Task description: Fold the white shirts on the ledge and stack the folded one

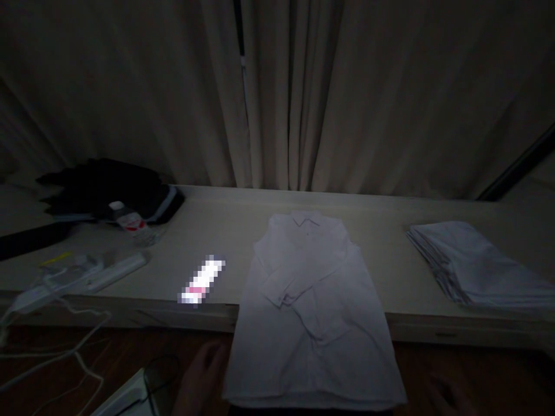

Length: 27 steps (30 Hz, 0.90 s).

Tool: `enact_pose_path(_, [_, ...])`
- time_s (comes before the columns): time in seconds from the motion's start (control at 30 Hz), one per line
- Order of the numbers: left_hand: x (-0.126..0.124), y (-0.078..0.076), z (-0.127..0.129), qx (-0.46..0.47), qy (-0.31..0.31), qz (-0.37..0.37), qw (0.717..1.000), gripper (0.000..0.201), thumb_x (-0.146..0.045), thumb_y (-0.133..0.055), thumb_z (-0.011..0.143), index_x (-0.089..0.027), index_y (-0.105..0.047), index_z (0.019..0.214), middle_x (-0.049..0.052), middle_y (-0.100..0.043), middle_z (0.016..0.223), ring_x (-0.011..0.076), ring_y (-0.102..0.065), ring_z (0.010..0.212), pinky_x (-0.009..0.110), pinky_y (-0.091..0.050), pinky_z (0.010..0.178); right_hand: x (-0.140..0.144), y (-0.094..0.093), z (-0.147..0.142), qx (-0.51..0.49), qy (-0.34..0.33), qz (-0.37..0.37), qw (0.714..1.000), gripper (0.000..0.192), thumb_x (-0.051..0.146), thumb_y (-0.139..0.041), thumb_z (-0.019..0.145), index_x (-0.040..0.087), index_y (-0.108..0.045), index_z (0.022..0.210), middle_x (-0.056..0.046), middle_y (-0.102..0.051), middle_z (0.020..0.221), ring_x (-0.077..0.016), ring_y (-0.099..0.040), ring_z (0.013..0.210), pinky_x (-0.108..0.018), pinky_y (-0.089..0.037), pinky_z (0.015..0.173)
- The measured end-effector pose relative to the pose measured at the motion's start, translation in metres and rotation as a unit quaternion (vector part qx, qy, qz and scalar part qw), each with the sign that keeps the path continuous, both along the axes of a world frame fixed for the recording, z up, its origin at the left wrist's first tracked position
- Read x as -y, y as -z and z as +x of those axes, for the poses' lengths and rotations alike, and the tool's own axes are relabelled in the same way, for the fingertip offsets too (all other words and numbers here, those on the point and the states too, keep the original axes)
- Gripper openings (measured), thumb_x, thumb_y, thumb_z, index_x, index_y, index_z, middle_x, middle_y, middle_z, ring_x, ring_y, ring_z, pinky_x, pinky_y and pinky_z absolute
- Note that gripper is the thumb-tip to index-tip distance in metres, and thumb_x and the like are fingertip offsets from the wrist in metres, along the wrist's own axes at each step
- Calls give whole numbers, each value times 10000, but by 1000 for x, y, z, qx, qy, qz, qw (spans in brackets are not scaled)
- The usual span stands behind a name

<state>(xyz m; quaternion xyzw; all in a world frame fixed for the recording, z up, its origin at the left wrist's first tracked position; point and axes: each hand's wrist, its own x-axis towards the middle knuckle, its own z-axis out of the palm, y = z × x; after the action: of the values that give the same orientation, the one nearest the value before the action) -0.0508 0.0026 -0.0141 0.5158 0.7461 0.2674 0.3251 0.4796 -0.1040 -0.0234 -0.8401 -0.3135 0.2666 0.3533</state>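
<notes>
A white collared shirt lies front up with its sleeves folded across the chest. Its upper part rests on the pale ledge, and its lower part extends past the front edge toward me. My left hand is just left of the hem, apart from the cloth, with loosely bent fingers and nothing visible in them. On the other side, my right hand hangs low beyond the hem, dim and partly cut off by the frame. Its fingers look loosely apart and hold nothing visible.
Folded white shirts are stacked at right. A lit, pixelated phone lies left of the shirt. Farther left are a plastic bottle, dark clothes, a power strip and white cables. Curtains hang behind.
</notes>
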Motion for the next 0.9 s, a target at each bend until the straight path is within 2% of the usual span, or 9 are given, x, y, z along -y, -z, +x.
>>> enact_pose_path(0.17, [-72,-28,59,-82,116,9,990,491,-463,-335,865,-130,-520,1176,131,-628,1144,232,-603,1053,350,-449,933,-74,-15,-57,3,-154,34,988,442,554,-471,722,199,-598,953,-94,-702,955,-236,-657,857,-342,-503,793])
enact_pose_path(0.3, [-117,-33,95,-201,149,20,968,525,-412,-276,900,-84,-435,1277,189,-527,1246,266,-534,1146,379,-412,943,-128,-25,-102,31,-256,21,966,377,476,-400,814,195,-574,995,-73,-687,931,-197,-644,838,-307,-470,778])
enact_pose_path(0.37, [-128,-30,102,-215,140,6,966,499,-401,-301,891,-71,-472,1224,212,-545,1181,294,-573,1070,403,-438,871,-143,-24,-115,69,-285,-5,956,322,440,-392,832,196,-574,939,-74,-679,917,-194,-635,842,-298,-449,752])
enact_pose_path(0.47, [-138,-27,102,-204,132,-9,970,345,-361,-375,857,-119,-572,1004,170,-587,1043,269,-621,925,385,-450,793,-154,-15,-126,119,-287,-42,950,251,384,-434,823,194,-558,931,-73,-676,891,-192,-629,807,-284,-417,696])
enact_pose_path(0.53, [-143,-27,100,-181,132,-10,975,234,-323,-406,829,-159,-569,867,125,-601,966,240,-624,869,366,-450,776,-159,-9,-129,120,-281,-46,951,188,333,-458,804,199,-555,894,-59,-676,852,-181,-624,783,-271,-402,681])
enact_pose_path(0.63, [-151,-29,98,-113,131,-9,985,158,-303,-396,805,-197,-496,744,56,-600,794,208,-621,787,347,-464,747,-172,-10,-125,89,-282,-16,955,119,288,-455,774,209,-515,710,-31,-647,732,-167,-595,707,-262,-392,648])
enact_pose_path(0.73, [-156,-32,100,-27,126,-7,992,218,-394,-320,826,-223,-428,743,-1,-570,700,178,-626,739,309,-494,687,-193,-25,-111,63,-264,29,962,158,324,-425,779,220,-462,666,-8,-598,665,-160,-561,659,-262,-394,622])
enact_pose_path(0.8, [-155,-31,102,88,105,-7,990,296,-517,-327,808,-235,-416,792,-35,-559,670,159,-626,676,287,-504,625,-208,-37,-97,59,-249,53,965,188,377,-411,793,224,-464,696,4,-578,655,-159,-551,658,-263,-398,617])
enact_pose_path(0.9, [-151,-27,99,245,76,-48,965,427,-652,-455,689,-248,-417,822,-76,-519,544,152,-577,498,278,-470,508,-216,-42,-77,36,-270,55,961,209,417,-435,777,223,-500,733,16,-567,624,-160,-543,627,-263,-394,587])
